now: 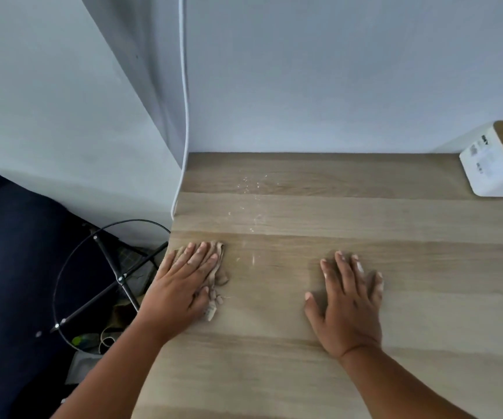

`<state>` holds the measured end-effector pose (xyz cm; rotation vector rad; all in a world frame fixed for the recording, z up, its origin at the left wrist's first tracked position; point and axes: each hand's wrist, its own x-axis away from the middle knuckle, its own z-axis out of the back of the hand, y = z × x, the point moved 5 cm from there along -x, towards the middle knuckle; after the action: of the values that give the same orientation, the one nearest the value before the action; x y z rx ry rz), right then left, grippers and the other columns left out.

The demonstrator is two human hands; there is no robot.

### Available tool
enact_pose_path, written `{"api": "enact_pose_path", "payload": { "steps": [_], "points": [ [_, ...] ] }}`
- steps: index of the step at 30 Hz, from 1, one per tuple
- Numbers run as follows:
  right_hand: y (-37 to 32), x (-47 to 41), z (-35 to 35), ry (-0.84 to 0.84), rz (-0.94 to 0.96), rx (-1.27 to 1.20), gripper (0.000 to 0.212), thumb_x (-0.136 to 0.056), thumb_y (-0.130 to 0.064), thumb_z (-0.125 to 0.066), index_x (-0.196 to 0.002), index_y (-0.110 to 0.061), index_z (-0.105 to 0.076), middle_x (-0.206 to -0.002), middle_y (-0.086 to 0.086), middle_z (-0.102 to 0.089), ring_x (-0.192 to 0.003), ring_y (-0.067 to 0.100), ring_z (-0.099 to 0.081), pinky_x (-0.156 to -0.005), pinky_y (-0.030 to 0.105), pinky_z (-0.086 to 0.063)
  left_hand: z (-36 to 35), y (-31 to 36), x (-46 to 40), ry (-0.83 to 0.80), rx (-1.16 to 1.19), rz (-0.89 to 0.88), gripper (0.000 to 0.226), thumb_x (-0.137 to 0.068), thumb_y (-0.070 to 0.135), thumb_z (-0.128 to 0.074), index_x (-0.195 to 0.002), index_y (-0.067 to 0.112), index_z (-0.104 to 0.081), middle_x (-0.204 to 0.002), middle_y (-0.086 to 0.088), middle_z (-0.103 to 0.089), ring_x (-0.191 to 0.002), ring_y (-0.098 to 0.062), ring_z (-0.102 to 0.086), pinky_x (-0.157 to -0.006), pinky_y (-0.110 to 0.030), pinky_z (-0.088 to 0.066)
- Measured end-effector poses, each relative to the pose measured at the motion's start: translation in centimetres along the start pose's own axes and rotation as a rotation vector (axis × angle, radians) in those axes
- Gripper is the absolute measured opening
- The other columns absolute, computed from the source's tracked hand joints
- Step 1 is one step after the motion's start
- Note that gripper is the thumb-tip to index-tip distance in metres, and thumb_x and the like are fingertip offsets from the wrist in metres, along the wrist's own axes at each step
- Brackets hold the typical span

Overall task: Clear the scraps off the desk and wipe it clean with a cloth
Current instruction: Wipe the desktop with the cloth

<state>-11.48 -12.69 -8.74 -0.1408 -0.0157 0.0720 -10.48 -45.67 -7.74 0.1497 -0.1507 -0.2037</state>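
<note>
Wood in pale stripes makes up the long flat desk [334, 343] I am looking down on. My left hand [183, 282] lies flat on a crumpled tan cloth [217, 276] near the desk's left edge, fingers straight and pressing down. Most of the cloth is hidden under that hand; I only see its wrinkled side and a bit sticking out below the thumb. My right hand [348, 309] rests flat on the bare wood, well apart from the cloth, fingers spread and holding nothing. Some white stuff clings to its fingertips, but I cannot tell what it is. Tiny white scraps [251, 189] are scattered on the desk beyond the cloth, closer to the wall, too small to make out. A white box with a wooden top [498, 164] sits at the far right, cut off by the picture's edge. A white cable [185, 116] hangs down the wall. Beside the desk I see a black wire stand [111, 276], partly hidden by the desk's edge.
</note>
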Motion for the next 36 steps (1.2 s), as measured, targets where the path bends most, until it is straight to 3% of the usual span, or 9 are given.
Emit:
{"api": "enact_pose_path", "payload": {
  "steps": [8,14,20,24,29,32,36],
  "points": [
    [0.0,0.0,-0.1,0.028,0.003,0.019,0.075,-0.085,-0.06,-0.046,-0.148,-0.021,-0.052,-0.164,0.007,-0.035,-0.154,0.034,-0.024,-0.12,0.068,-0.013,0.9,0.1,-6.5,0.0,-0.009,0.276,0.075,-0.091,0.048,-0.026,-0.163,0.029,-0.019,-0.172,0.002,-0.01,-0.159,-0.022,-0.002,-0.128,-0.048,-0.004],
    [0.1,0.2,-0.2,0.033,0.004,0.032,0.075,-0.086,-0.06,-0.045,-0.149,-0.021,-0.05,-0.164,0.007,-0.034,-0.154,0.033,-0.025,-0.121,0.067,-0.013,0.2,4.1,-6.5,-0.058,0.023,0.102,0.076,-0.089,0.045,-0.022,-0.164,0.032,-0.014,-0.172,0.006,-0.002,-0.159,-0.02,0.006,-0.127,-0.051,-0.001],
    [0.2,0.2,-0.3,0.053,0.007,0.027,0.074,-0.085,-0.059,-0.047,-0.147,-0.02,-0.052,-0.164,0.007,-0.034,-0.154,0.033,-0.026,-0.121,0.066,-0.011,-1.0,5.6,-0.6,0.003,0.025,-0.161,0.068,-0.094,0.035,-0.041,-0.161,0.026,-0.029,-0.171,0.005,-0.017,-0.159,-0.019,-0.008,-0.126,-0.054,-0.018],
    [0.3,0.1,-0.5,0.067,0.017,0.022,0.073,-0.085,-0.059,-0.048,-0.147,-0.021,-0.052,-0.164,0.006,-0.034,-0.154,0.033,-0.025,-0.121,0.066,-0.011,-0.7,4.6,-1.4,0.015,0.035,-0.065,0.067,-0.096,0.038,-0.038,-0.161,0.027,-0.027,-0.171,0.005,-0.015,-0.159,-0.016,-0.006,-0.126,-0.054,-0.017],
    [0.3,0.1,-0.6,0.051,0.013,0.037,0.073,-0.087,-0.061,-0.045,-0.149,-0.021,-0.05,-0.165,0.006,-0.032,-0.155,0.032,-0.022,-0.121,0.066,-0.011,0.1,5.9,-7.4,-0.058,0.024,0.192,0.074,-0.092,0.048,-0.022,-0.163,0.033,-0.013,-0.172,0.006,0.0,-0.159,-0.02,0.008,-0.127,-0.053,0.003],
    [0.3,0.1,-0.5,0.041,0.008,0.04,0.073,-0.088,-0.061,-0.045,-0.149,-0.022,-0.049,-0.166,0.005,-0.031,-0.156,0.031,-0.021,-0.121,0.067,-0.012,0.0,8.6,-9.2,-0.094,-0.011,0.097,0.075,-0.091,0.048,-0.023,-0.163,0.034,-0.008,-0.173,0.006,0.003,-0.159,-0.022,0.011,-0.126,-0.056,0.004],
    [0.2,0.2,-0.4,0.047,0.005,0.034,0.073,-0.086,-0.06,-0.047,-0.148,-0.021,-0.051,-0.165,0.006,-0.033,-0.155,0.031,-0.023,-0.121,0.067,-0.013,-0.7,10.9,-5.8,-0.059,-0.003,-0.11,0.071,-0.092,0.042,-0.037,-0.161,0.029,-0.027,-0.171,0.003,-0.015,-0.159,-0.021,-0.005,-0.125,-0.056,-0.01]
  ]
}}
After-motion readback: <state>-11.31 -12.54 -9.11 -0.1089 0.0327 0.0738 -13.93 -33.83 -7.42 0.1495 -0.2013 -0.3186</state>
